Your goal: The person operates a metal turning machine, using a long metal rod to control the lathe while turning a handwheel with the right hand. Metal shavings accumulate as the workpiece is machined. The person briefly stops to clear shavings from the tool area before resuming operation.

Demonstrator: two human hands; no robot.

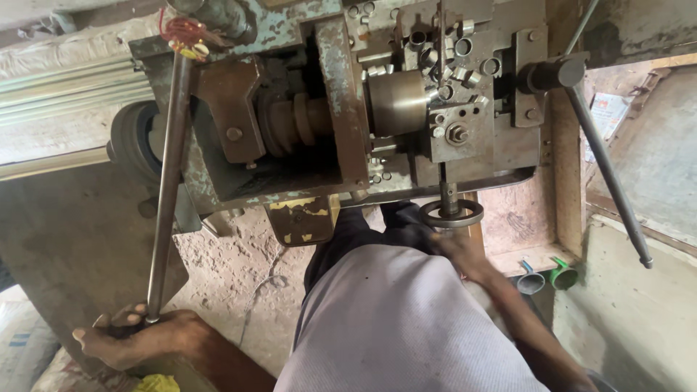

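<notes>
I look down on an old, worn lathe (341,101) with peeling green paint. My left hand (138,337) is closed around the lower end of a long steel lever bar (167,181) that runs up the machine's left side. Under the small round handwheel (452,214) on the front of the tool slide sits my right hand (457,250), blurred; I cannot tell whether it touches the wheel. A round chuck (396,101) sits at the middle. Several short metal rings (454,62) lie piled on the slide next to it.
A second long lever (606,170) slants down at the right. A grey and a green plastic funnel (563,274) lie on a ledge at the lower right. My light-trousered lap (399,327) fills the bottom middle. Rough earthen wall sits under the machine.
</notes>
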